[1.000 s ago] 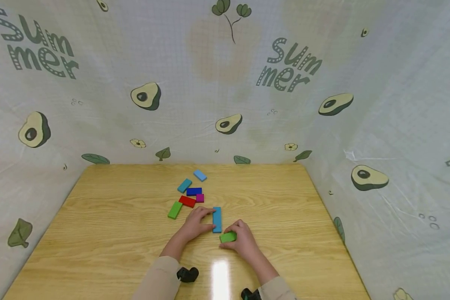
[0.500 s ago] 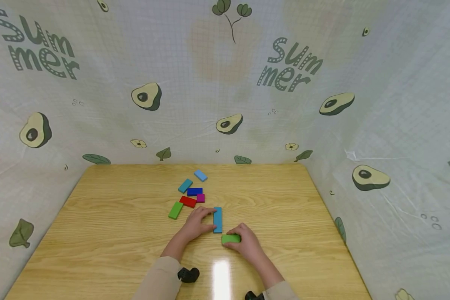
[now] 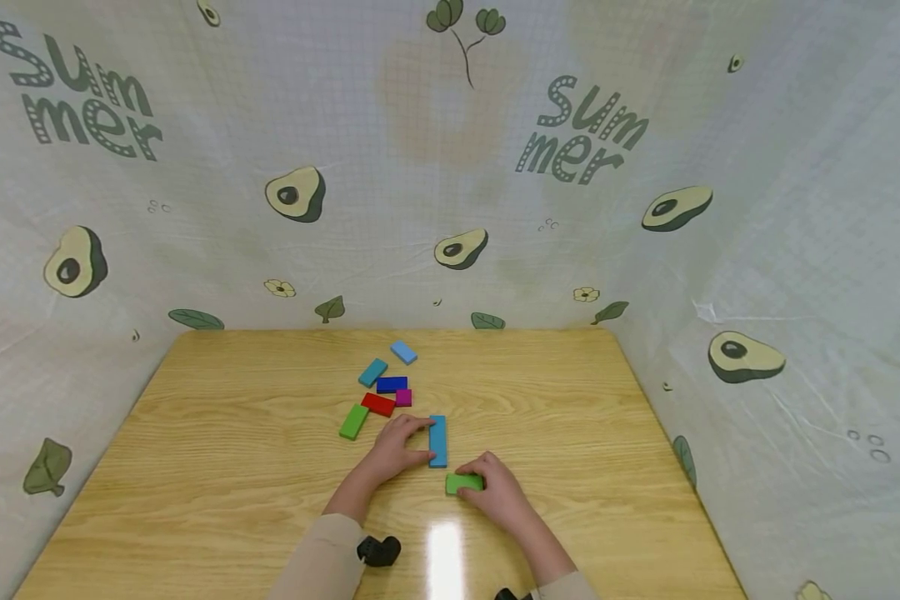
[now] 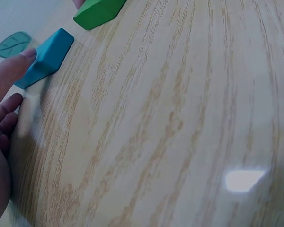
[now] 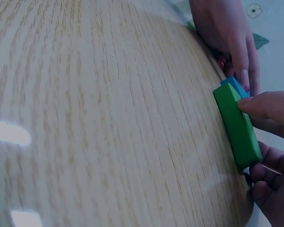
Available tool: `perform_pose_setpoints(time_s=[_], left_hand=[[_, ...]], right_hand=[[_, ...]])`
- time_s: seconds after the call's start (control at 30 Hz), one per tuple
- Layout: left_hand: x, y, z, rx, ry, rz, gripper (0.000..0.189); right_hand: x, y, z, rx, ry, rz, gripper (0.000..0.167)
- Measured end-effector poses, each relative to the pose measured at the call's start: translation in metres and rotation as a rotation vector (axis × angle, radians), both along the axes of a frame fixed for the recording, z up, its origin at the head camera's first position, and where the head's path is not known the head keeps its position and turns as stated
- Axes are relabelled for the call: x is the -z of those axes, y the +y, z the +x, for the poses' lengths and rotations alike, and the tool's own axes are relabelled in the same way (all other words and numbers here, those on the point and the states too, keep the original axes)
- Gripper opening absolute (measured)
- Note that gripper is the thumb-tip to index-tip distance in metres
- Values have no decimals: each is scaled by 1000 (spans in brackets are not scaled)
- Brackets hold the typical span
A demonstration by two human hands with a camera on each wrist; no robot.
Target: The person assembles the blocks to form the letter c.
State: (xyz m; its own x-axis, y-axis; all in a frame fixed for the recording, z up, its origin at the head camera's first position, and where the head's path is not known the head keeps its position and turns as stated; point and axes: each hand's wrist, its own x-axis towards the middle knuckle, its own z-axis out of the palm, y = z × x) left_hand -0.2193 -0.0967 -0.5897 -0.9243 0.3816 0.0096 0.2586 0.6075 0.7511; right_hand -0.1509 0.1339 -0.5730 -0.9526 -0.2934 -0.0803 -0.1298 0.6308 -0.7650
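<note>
Here, left fingers (image 3: 417, 422) pinch blue block (image 3: 438, 443), right fingers (image 5: 269, 106) green block (image 3: 462, 485) (cloth (image 3: 360, 108) reads "summer").

Wood-grain tabletop (image 3: 570, 408) with a bright glare streak (image 3: 445, 560), plus pale cloth (image 3: 378, 275) behind it and down both sides, all avocado halves (image 3: 295, 194), leaves (image 3: 197, 319) and "summer" lettering (image 3: 581, 131).

Here's the blue block (image 3: 439, 442), slim and oblong, held at its left side, its length running near to far on the wooden surface (image 3: 585, 417)! And just off its near end, slightly right: the green block (image 3: 459, 483), oblong, crosswise, held too, a gap between them!
</note>
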Motion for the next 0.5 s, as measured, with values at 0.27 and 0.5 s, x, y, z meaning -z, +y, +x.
perform_pose_setpoints(time_s=[0.27, 0.5], left_hand=[[0, 0, 0, -2, -2, 9, 57], [1, 0, 0, -9, 3, 13, 56]], right_hand=[[-4, -1, 1, -1, 18, 48, 30], [-7, -4, 1, -11, 11, 42, 27]])
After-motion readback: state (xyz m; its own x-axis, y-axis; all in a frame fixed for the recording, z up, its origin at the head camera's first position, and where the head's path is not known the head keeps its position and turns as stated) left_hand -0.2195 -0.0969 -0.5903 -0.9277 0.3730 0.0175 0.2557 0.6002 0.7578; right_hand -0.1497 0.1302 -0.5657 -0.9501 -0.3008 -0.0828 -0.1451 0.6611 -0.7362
